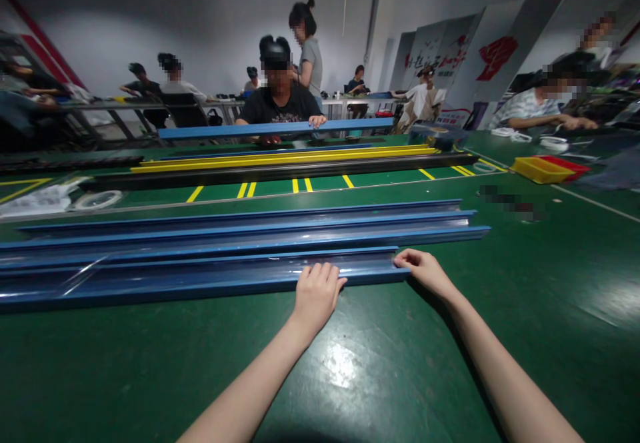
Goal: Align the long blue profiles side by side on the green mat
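A long blue channel (pixel 210 286), U-shaped with shiny clear film along its inside, lies across the green table in front of me. My left hand (pixel 319 293) grips its near wall a little short of the right end, fingers curled over the edge. At that right end, my right hand (pixel 423 271) is closed in a pinch on the channel's tip; the fingertips are partly hidden. Just behind lie more blue channels (pixel 300 238) of the same kind, side by side and reaching farther right.
Across the table a person (pixel 277 100) holds a blue strip (pixel 280 128). Yellow strips (pixel 285 158) and a black rail (pixel 280 170) lie between us. A tape roll (pixel 99 200) sits left; yellow and red trays (pixel 543 169) stand right. Other people work behind.
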`<state>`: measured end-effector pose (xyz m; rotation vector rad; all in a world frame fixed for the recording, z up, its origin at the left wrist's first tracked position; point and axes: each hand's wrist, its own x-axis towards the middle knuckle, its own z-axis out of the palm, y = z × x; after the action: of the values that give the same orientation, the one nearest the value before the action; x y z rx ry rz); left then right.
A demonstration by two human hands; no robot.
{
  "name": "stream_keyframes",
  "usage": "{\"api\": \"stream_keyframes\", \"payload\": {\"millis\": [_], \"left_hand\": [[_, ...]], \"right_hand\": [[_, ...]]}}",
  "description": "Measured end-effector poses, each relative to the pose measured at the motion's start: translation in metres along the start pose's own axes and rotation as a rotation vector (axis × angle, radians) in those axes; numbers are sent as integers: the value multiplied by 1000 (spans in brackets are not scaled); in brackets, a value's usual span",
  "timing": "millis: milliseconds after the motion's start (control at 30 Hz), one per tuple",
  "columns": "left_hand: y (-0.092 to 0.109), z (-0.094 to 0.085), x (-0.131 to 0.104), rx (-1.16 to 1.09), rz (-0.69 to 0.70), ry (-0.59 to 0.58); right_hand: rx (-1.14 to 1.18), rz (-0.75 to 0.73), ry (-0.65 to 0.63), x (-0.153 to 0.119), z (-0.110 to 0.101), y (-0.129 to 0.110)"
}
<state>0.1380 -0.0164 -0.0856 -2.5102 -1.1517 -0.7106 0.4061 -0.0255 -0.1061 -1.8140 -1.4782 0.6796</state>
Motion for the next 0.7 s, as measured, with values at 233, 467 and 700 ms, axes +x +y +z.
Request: {"api": "stream_keyframes", "payload": {"millis": [233,467,700], "left_hand": [[2,-1,0,10,-21,-10],[3,-1,0,5,-46,-22],[3,-1,1,-14,-54,-23]], "right_hand": [[-20,-4,21,1,1,0],[-9,7,27,-1,2,-3],[-17,-11,39,-1,2,-4]]}}
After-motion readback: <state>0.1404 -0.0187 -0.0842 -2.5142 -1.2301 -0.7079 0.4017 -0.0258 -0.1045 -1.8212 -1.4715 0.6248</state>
